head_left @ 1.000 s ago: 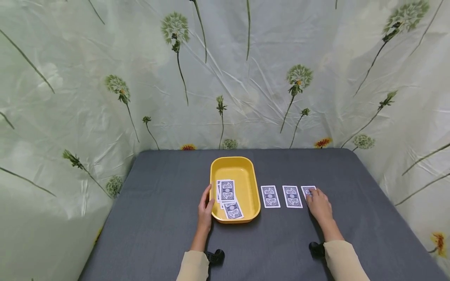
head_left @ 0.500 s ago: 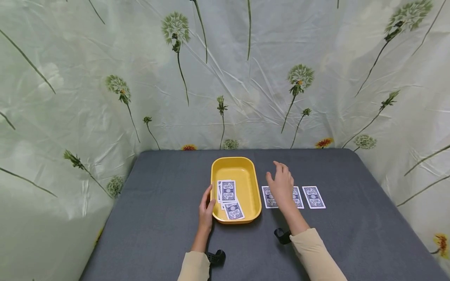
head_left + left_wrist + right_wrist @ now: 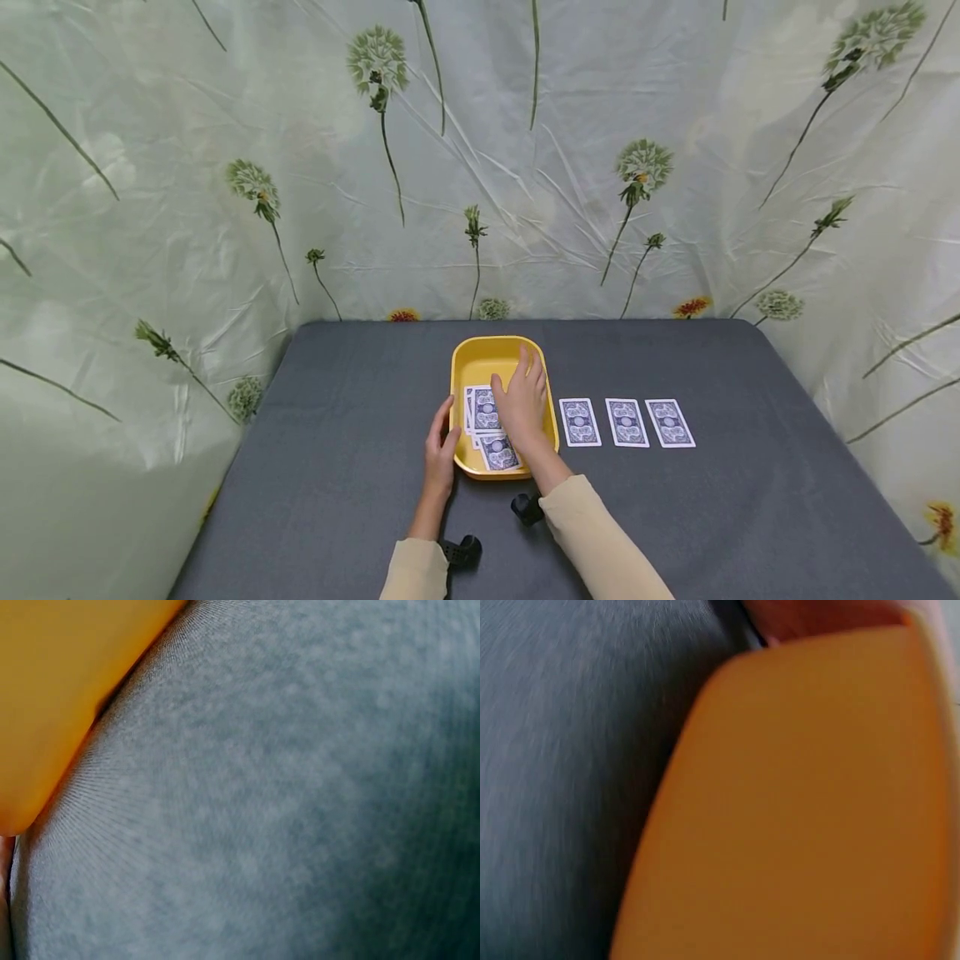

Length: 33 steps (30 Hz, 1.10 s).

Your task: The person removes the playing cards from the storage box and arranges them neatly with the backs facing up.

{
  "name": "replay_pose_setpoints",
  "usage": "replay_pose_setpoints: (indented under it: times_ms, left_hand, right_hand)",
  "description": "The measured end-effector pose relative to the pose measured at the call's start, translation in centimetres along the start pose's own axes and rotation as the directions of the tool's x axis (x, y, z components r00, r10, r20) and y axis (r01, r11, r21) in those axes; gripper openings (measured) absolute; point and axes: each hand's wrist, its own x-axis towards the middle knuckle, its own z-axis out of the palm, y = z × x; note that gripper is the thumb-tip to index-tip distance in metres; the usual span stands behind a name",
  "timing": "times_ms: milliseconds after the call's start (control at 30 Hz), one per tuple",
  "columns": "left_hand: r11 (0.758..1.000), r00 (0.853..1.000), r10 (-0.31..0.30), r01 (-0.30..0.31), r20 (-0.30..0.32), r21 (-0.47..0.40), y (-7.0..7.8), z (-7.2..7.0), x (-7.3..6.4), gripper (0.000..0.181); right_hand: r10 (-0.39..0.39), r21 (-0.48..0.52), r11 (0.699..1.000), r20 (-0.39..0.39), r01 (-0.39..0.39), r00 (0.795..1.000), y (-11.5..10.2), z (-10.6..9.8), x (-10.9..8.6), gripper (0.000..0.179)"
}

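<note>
My left hand holds the left side of a yellow tray, fingers along the outer wall and thumb by the rim. Several patterned-back playing cards lie overlapped in the tray. Over the tray's right half is my right hand, fingers spread and nothing seen in them; whether it touches a card is hidden. A blurred orange-yellow tray wall fills most of the right wrist view. The left wrist view has the tray's outer side at its upper left.
Right of the tray, three playing cards lie face down in a row: a left card, a middle card and a right card. Grey cloth covers the table. A floral curtain hangs behind.
My right hand has lifted off the rightmost card and swung left over the row to the tray. That card stays on the table. The left hand and tray keep their place.
</note>
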Motion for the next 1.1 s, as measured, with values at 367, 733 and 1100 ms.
replay_pose_setpoints:
  times_ms: [367,733,1100]
  left_hand:
    - [1.000,1.000,-0.010,0.010,0.019,-0.015,-0.2,0.0,0.1,0.048]
    - [1.000,1.000,0.008,-0.008,0.013,0.003,-0.2,0.0,0.1,0.048]
    - [1.000,1.000,0.000,0.000,-0.004,0.016,0.0,0.0,0.1,0.049]
  right_hand:
    - [0.009,-0.115,0.993,0.157,0.009,0.988,0.4,3.9,-1.2,0.077]
    - [-0.017,-0.348,0.920,0.424,0.180,0.905,0.8,4.4,-1.6,0.058]
    - [-0.061,-0.344,0.914,0.407,0.214,0.911,1.0,3.3,-1.4,0.046]
